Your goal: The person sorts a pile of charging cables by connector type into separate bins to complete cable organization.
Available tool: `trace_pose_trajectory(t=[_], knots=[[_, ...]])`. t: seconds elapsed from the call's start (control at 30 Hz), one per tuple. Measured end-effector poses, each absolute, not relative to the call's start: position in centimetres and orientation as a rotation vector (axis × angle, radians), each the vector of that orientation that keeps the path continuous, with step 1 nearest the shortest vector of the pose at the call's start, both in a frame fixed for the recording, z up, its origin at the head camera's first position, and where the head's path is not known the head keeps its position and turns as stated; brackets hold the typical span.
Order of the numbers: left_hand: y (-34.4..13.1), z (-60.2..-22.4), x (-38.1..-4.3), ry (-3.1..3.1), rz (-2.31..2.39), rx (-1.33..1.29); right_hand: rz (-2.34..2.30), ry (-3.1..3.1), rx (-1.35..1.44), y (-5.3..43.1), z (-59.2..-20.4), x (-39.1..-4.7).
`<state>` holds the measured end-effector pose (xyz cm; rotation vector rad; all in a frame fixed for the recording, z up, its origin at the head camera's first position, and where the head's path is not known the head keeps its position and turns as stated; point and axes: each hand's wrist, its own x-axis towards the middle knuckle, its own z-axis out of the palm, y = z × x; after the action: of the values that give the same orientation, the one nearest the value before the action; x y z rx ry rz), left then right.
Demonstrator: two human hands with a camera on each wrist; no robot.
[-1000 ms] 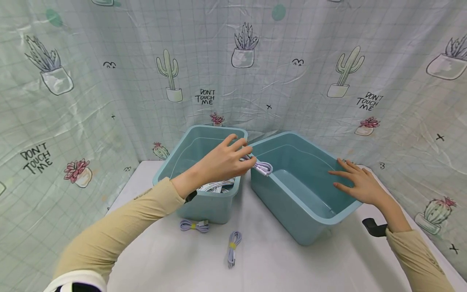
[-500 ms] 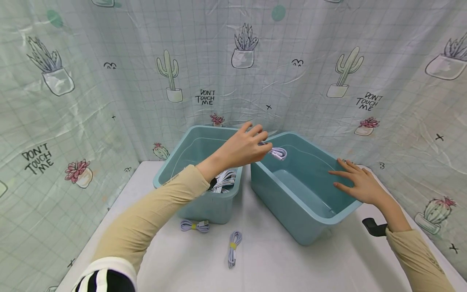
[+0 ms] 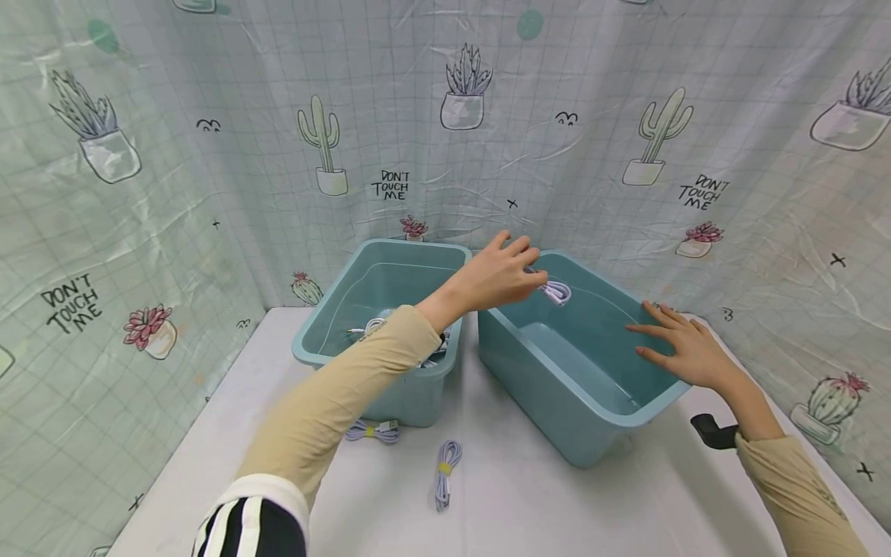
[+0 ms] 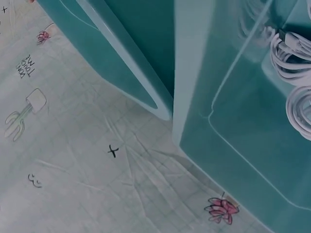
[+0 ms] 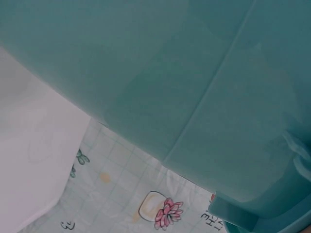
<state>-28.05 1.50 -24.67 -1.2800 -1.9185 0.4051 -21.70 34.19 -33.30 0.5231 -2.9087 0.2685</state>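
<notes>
In the head view my left hand (image 3: 503,271) pinches a coiled lilac charging cable (image 3: 556,292), its loop sticking out past the fingertips. It is held above the near-left part of the right blue-green bin (image 3: 581,387). My right hand (image 3: 685,348) rests on that bin's right rim, fingers spread and fairly straight over the inside wall. White coiled cables (image 4: 296,56) lie in the left bin (image 3: 411,398), partly hidden by my left forearm. Neither wrist view shows the fingers.
On the white table (image 3: 515,510) lie two lilac cables bound with yellow ties: one (image 3: 373,432) against the left bin's front, the other (image 3: 445,473) nearer the front. A cactus-print curtain (image 3: 515,155) closes off the back and sides.
My left hand has carried the cable rightward from over the left bin, rising slightly, to over the right bin. My right hand and both bins have stayed put.
</notes>
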Motion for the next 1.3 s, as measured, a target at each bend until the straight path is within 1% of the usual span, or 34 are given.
trace_pose_trajectory(t=[0.53,0.83,1.3], knots=[[6.2,-25.6,-28.8,-2.031,0.567,-1.290,0.273,-2.913,0.501,33.9,-33.1,-21.9],[7.1,-26.3,-29.3,-2.107,0.624,-1.286,0.271,-2.912,0.498,34.1,-33.3,-21.8],[7.4,-26.9,-29.7,-2.159,0.681,-1.195,0.271,-2.898,0.523,34.3,-33.4,-21.7]])
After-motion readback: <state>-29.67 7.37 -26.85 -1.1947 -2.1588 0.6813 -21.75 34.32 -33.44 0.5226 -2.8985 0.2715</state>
